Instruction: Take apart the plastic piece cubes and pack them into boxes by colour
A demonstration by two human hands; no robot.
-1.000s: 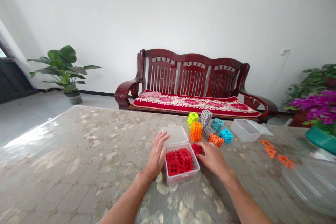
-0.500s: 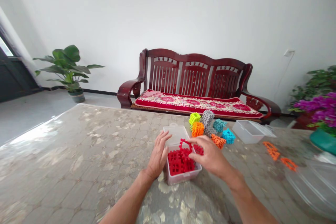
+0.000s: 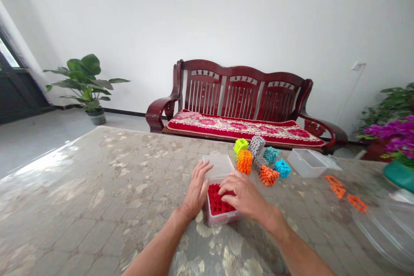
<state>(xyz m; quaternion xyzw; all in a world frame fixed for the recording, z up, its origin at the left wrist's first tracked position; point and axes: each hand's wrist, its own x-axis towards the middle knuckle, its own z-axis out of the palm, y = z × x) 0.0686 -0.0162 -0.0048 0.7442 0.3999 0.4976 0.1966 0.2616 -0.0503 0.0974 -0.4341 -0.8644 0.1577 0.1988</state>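
Note:
A clear plastic box (image 3: pixel 223 220) with its hinged lid (image 3: pixel 218 166) laid back stands on the table in front of me. Red square toy pieces with notched edges (image 3: pixel 216 205) fill it. My left hand (image 3: pixel 196 189) rests against the box's left side, fingers stretched out and holding nothing. Over the right part of the box is my right hand (image 3: pixel 241 192), its curled fingertips down on the red pieces. Whether a piece is pinched there is hidden by the fingers.
Behind the box stand stacks of toy pieces: yellow-green (image 3: pixel 240 146), orange (image 3: pixel 245 162), grey (image 3: pixel 257 146) and blue (image 3: pixel 282 168). Farther right are another clear box (image 3: pixel 305 164), loose orange pieces (image 3: pixel 335 186) and a clear plastic lid (image 3: pixel 388 233). A wooden bench (image 3: pixel 242 90) lines the wall.
My right hand has moved left and down into the box with the red piece it held up, which no longer shows above the others. My left hand stays at the box's side.

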